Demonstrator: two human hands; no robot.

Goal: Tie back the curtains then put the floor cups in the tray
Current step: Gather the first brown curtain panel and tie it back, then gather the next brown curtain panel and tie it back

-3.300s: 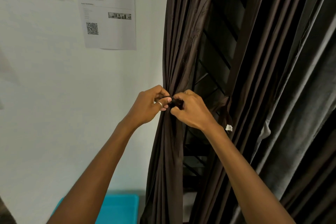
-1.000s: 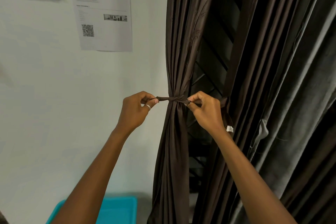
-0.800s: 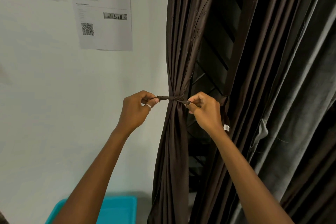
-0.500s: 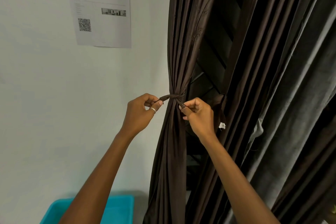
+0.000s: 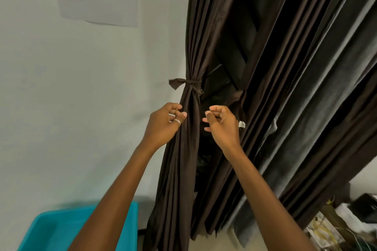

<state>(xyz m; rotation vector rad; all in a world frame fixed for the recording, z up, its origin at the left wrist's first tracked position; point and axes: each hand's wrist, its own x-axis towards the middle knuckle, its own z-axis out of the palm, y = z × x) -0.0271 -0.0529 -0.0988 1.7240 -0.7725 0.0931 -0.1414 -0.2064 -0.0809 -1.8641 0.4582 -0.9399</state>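
Wall [image 5: 71, 98]: pale, fills the side beyond my left grip [image 5: 164, 126].

Curtains, dark brown. The narrow panel [image 5: 183, 169] hangs straight ahead, between my two grips and right beside the left one. The wide panel [image 5: 295, 87] hangs past my right grip [image 5: 223, 126] in long folds, slanting in this view. Dark window slats [image 5: 234, 57] show in the gap between the panels, above the right grip.

Teal tray [image 5: 61, 213]: well below the left grip, partly under my left forearm, against the wall, near the foot of the narrow panel.

Printed sheet [image 5: 106, 2] with a square code: on the wall, high above the left grip.

Grips: both raised to about the same height, near each other.
- Left: narrow, fingers loosely curled, holding nothing. The fingertips are at the panel's edge; I cannot tell if they touch it.
- Right: narrow, fingers loosely curled, holding nothing, clear of the cloth.

Tie [image 5: 188, 83]: knotted round the narrow panel and cinching it, just above both grips. One loose end sticks out toward the wall.

Second band [image 5: 237, 96]: on the wide panel's edge, just above the right grip.

White tag [image 5: 242, 124]: just beyond the right grip.

Ring [image 5: 177, 122]: on a finger of the left grip.
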